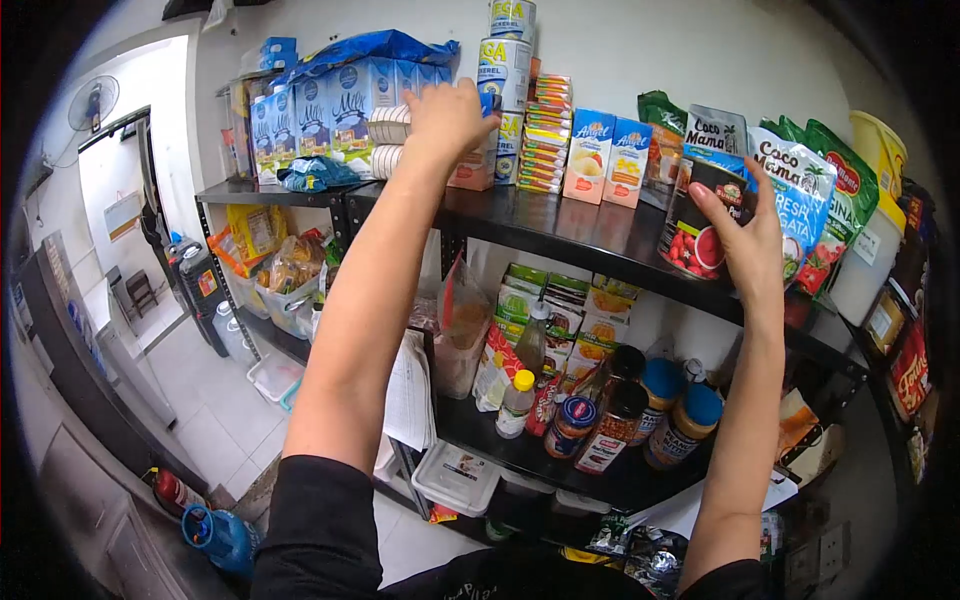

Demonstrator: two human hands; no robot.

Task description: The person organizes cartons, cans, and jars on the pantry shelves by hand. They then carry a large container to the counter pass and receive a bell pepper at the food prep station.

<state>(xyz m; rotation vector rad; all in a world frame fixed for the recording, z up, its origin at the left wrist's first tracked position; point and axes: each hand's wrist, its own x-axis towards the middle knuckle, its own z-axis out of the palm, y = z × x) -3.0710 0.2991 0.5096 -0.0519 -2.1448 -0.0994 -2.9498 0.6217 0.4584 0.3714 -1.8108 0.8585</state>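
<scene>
My right hand [748, 235] is closed around a dark can [692, 225] with red fruit on its label. The can is slightly tilted, in front of the Coco Mama pouches [795, 185] at the right of the upper shelf. My left hand [450, 122] reaches over the same shelf with its fingers apart. It is in front of a carton [474, 170], beside a stack of white round-edged items [388, 130]. Part of the carton is hidden by the hand and wrist; whether the fingers touch it I cannot tell. Two Angel cartons [590, 155] stand between my hands.
Mega mackerel cans [503, 75] are stacked high beside a column of small boxes [545, 135]. Milk cartons [350, 105] line the left end. Jars [612, 425] and bottles fill the black shelf [530, 455] below. A blue gas cylinder [220, 540] stands at lower left.
</scene>
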